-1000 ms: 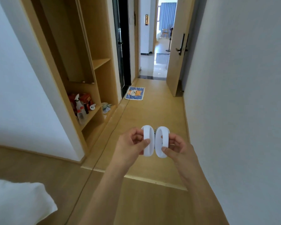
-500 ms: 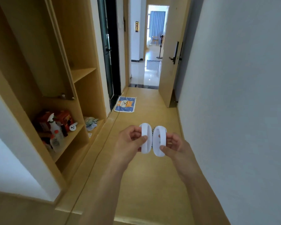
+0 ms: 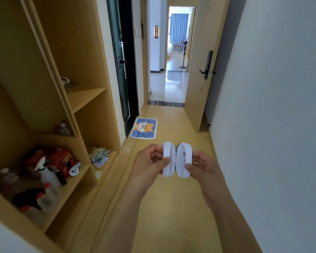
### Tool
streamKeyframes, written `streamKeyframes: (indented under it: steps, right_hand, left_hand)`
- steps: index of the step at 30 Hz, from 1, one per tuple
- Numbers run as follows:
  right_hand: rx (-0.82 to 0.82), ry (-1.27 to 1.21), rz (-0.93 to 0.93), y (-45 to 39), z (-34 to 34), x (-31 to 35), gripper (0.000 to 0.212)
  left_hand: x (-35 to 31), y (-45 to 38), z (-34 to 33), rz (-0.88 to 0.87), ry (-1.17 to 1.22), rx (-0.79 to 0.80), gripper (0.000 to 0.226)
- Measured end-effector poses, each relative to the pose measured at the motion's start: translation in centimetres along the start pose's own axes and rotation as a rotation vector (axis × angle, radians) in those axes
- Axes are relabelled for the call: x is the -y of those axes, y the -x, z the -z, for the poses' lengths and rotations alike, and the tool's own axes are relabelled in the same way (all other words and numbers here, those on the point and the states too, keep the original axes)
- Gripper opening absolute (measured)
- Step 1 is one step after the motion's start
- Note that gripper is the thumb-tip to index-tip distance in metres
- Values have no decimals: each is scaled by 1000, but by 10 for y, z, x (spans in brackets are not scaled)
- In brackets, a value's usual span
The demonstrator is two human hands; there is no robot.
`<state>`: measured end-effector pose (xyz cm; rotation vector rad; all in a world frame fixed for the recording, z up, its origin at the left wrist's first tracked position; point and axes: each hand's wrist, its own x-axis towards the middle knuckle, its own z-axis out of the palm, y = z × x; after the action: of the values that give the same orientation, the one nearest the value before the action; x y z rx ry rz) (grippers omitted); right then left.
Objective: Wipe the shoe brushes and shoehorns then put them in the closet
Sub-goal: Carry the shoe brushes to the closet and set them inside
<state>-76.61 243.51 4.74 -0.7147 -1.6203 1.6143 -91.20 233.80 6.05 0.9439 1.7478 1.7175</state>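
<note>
head view: the bristles of the two white oval plastic shoe brushes are almost wholly hidden, only a dark sliver showing at the top between them; the left white oval brush (image 3: 168, 159) and the right white oval brush (image 3: 184, 160) stand on edge, pressed face to face, held out over the tan wooden floor (image 3: 171, 212) at centre. the left hand (image 3: 150, 162) pinches its brush, thumb on the near rim, fingers curled behind. the right hand (image 3: 201, 166) grips the other likewise. the open light-wood closet (image 3: 91, 99) stands left, its lower shelf bottles blurred and partly cut off, a white spray bottle (image 3: 47, 173) among them.
</note>
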Motion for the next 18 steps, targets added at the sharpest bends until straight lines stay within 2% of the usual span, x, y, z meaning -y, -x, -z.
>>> streamKeyframes:
  steps: [7,12,18]
  right_hand:
    - [146,-41,-21,-165,-33,-34,32]
    - [268,-53,-1,-292,-49,-31,35]
    - [309,-93,-66,-410,-68,-43,34]
  left_hand:
    - [23,-137,21,17,-37,-157,16]
    - [17,-246,28,7,-76,-268,16]
    - [25,-347,34,20,-103,-379,17]
